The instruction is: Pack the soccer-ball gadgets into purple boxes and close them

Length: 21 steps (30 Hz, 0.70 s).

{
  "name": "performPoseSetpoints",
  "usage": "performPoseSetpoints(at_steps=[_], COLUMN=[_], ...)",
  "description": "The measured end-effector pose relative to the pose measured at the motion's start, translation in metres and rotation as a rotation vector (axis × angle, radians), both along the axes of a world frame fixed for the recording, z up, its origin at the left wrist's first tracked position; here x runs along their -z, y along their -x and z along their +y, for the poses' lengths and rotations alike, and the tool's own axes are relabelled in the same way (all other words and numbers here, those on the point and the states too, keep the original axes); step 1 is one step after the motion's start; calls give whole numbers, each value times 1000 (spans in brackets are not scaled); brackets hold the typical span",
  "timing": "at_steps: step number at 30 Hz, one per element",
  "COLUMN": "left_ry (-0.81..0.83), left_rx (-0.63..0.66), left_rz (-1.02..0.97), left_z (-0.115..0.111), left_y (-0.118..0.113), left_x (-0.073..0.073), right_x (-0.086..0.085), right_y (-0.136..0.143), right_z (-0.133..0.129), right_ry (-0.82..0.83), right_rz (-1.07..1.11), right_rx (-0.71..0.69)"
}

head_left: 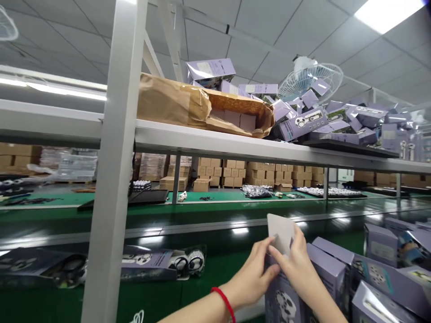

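Observation:
A purple cardboard box point(284, 301) with a black-and-white product picture stands upright in front of me. Its pale end flap point(280, 229) sticks up at the top. My left hand point(254, 271), with a red cord on the wrist, has its fingers closed at the left of the box's top edge. From the right, my right hand point(296, 258) grips the flap and upper edge between thumb and fingers. The box's opening is mostly hidden behind my hands. More purple boxes point(326, 264) crowd close on the right.
A white post point(112, 161) rises at left, supporting an overhead shelf point(215, 142). On it lie a torn brown paper package point(175, 101) and heaped purple boxes point(303, 122). A green conveyor point(188, 294) carries a flat purple package with round items point(195, 261). Stacked cartons point(232, 172) stand behind.

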State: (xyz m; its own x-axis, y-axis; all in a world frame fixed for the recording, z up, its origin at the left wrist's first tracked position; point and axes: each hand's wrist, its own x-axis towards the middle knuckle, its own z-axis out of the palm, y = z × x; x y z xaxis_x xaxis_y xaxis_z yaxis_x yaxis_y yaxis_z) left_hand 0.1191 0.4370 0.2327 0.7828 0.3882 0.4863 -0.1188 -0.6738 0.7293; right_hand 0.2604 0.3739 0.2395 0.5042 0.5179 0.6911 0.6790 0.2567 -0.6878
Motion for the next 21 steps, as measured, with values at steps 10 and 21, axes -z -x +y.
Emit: performPoseSetpoints(at_steps=[10,21], left_ry=[-128,-229], left_rx=[33,-46], left_rz=[627,1111], left_z=[-1,-25], left_y=[63,138], left_x=[-20,-41], right_x=[-43,54], right_y=[13,67], right_z=[-69,-33], right_ry=[109,1112], right_rz=[-540,-595], right_rx=[394,-603])
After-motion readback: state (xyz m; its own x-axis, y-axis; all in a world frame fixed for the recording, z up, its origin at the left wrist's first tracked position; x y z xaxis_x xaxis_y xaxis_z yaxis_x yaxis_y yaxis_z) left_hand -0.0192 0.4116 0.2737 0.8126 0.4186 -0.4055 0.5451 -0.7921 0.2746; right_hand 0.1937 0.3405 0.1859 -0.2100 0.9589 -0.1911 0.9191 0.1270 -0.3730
